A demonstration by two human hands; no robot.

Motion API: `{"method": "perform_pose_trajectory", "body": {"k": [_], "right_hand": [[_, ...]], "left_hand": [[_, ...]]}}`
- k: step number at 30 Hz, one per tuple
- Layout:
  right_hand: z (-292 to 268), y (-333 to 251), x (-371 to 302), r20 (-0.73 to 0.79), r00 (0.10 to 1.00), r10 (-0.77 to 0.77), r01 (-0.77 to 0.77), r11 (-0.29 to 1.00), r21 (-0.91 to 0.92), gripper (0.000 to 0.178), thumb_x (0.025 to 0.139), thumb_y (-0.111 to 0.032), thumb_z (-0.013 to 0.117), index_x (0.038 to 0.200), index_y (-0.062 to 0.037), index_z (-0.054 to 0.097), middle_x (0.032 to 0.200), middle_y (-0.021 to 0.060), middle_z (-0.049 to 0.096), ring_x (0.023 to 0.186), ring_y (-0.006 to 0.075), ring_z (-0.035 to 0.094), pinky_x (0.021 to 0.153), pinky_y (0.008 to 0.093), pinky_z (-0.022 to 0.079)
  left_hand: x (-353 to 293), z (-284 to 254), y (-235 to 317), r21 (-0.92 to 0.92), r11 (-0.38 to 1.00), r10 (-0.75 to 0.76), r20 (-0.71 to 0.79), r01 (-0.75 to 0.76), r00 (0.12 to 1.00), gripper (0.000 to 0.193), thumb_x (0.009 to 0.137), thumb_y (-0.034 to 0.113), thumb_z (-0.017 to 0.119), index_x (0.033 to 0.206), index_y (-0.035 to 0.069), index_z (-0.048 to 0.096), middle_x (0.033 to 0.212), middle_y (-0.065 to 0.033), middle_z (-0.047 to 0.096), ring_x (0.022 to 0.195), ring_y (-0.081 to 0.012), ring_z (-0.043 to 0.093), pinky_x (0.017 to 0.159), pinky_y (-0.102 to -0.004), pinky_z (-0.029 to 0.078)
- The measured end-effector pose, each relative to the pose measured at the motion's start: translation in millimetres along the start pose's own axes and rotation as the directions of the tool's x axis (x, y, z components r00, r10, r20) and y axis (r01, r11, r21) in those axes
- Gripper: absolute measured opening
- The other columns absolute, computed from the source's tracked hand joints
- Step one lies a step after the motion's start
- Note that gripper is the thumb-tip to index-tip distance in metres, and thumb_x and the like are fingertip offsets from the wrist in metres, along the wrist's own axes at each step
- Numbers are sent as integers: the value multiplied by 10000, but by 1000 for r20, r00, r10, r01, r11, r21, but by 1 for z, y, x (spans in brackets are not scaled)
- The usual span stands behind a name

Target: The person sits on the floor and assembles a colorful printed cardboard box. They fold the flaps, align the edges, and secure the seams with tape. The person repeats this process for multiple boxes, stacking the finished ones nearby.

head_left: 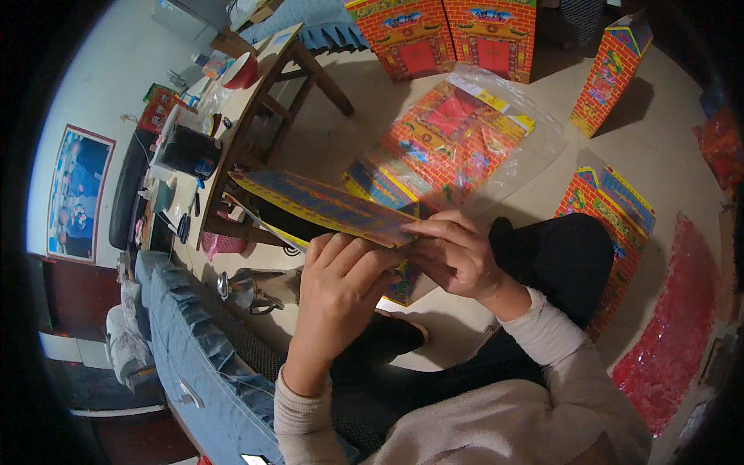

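Note:
A long printed cardboard piece (333,209), blue and red with yellow edges, is held up in front of me, its dark gap facing my side. My left hand (341,291) has its fingers curled over the near edge. At the right end my right hand (453,252) pinches the cardboard between thumb and fingers. Below my hands part of a printed side shows, but most of it is hidden. Just beyond lies a clear plastic bag (535,147) with flat brick-patterned cardboard sheets (449,139) in it.
Two brick-patterned cardboard panels (488,39) stand at the back, and a narrow printed box (612,74) stands at the far right. Another printed cardboard (620,201) lies by my knee, near red plastic wrap (674,333). A wooden table (256,93), metal kettle (260,288) and blue-covered seat (209,387) are left.

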State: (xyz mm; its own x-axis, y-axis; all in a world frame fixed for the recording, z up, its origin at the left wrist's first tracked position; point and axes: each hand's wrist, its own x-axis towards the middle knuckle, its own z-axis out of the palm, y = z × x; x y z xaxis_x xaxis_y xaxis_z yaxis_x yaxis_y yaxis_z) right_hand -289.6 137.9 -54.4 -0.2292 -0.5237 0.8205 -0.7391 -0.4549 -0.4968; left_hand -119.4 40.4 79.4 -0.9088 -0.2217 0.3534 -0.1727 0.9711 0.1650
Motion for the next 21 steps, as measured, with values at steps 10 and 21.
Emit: {"method": "perform_pose_trajectory", "body": {"k": [10, 21], "right_hand": [[2, 4, -3, -28, 999, -24, 22, 997, -68, 150, 808, -78, 837, 926, -17, 768, 1148, 88, 764, 978, 270, 686, 856, 395, 582], [0, -11, -5, 9, 999, -51, 52, 978, -200, 254, 855, -315, 814, 958, -85, 784, 1239, 46, 737, 1093, 221, 676, 903, 387, 536]], "left_hand": [[-7, 22, -3, 55, 998, 5, -197, 6, 980, 266, 706, 85, 851, 932, 92, 712, 941, -52, 727, 956, -289, 669, 911, -433, 481], [-9, 31, -2, 49, 999, 32, -310, -17, 950, 235, 708, 77, 854, 906, 70, 728, 903, -73, 741, 900, -283, 702, 910, -443, 505]]}}
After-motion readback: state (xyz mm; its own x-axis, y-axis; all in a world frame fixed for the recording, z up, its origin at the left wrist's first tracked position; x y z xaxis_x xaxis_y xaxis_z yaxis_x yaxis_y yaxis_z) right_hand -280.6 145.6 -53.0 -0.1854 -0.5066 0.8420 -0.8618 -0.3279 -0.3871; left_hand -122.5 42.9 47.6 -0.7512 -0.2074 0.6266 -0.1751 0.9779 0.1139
